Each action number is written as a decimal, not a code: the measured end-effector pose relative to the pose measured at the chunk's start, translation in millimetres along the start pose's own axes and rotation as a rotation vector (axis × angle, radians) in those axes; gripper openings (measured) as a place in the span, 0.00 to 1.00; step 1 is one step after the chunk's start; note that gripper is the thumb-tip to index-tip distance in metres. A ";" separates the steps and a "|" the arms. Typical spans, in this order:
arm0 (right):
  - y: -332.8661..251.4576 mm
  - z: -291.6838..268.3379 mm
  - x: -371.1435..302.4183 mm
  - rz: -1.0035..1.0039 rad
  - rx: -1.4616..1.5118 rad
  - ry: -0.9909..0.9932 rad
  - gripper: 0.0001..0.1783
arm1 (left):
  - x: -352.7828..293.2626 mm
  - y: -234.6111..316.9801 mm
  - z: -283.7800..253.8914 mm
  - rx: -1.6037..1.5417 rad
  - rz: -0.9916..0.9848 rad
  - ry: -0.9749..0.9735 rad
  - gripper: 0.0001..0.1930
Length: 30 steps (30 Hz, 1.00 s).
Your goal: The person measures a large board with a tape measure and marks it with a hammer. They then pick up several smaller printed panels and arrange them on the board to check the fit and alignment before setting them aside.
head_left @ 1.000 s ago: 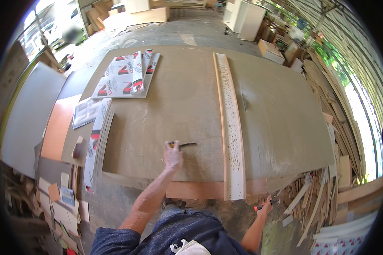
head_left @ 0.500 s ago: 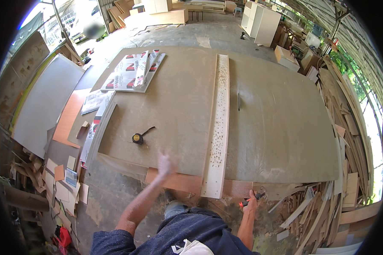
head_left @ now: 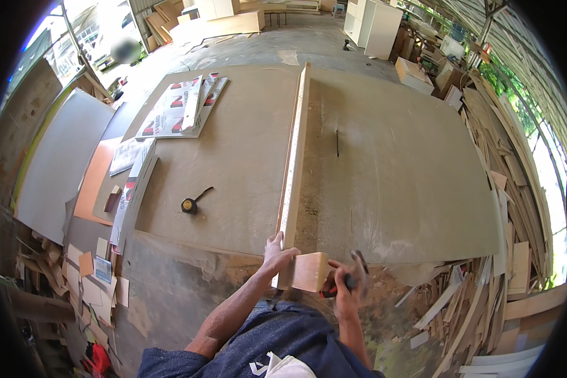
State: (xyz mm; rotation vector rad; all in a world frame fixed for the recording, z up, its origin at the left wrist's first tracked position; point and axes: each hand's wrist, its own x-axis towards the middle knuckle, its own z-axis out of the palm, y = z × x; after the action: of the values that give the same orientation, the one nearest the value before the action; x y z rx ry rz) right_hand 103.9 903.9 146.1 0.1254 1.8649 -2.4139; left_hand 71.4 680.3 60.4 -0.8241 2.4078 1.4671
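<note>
Steadying the tilted board (head_left: 295,157), which runs ahead of my left hand (head_left: 278,255), hammer (head_left: 361,268) in my right hand (head_left: 345,297).
The left is half-closed over the board's near end; the right is wrapped round the hammer, with a wood piece (head_left: 309,272) between them. If my left grip slackens, the board could topple; a stray swing might catch the left hand.

T-shirt (head_left: 264,334), navy blue, short-sleeved, speckled with pale dust. Left sleeve (head_left: 170,363), loose, wide at hem. White print (head_left: 256,368) on front. White cloth-like piece (head_left: 290,368) beside print. Left hand (head_left: 277,254), right hand (head_left: 346,295): bare.
</note>
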 end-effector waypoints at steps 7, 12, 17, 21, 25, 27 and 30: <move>88.0 18.7 60.8 0.364 -0.318 0.077 0.15 | -6.5 -3.4 -35.3 -0.511 0.149 -0.184 0.39; 92.4 45.7 90.0 0.414 0.061 -0.011 0.13 | -1.9 -13.0 -33.5 -0.594 0.220 -0.211 0.40; 115.1 66.4 119.3 0.434 0.192 0.086 0.11 | -6.8 -4.2 -35.8 -0.579 0.202 -0.216 0.39; 110.1 90.4 155.0 0.335 0.282 0.202 0.08 | -2.1 -13.9 -38.1 -0.561 0.175 -0.230 0.37; 102.4 112.2 211.9 0.294 0.257 0.201 0.08 | 4.3 -30.1 -34.3 -0.549 0.233 -0.166 0.35; 113.9 115.9 246.2 0.278 0.281 0.259 0.08 | -3.5 -14.5 -32.7 -0.562 0.167 -0.158 0.33; 132.8 152.5 284.9 0.271 0.361 0.441 0.09 | 5.5 -26.6 -31.4 -0.531 0.221 -0.162 0.34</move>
State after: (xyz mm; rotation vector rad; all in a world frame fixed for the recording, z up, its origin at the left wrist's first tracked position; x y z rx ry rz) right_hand -164.6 717.3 23.1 0.9366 1.3877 -2.6398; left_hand 85.2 641.9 53.2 -0.5061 2.0634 2.2174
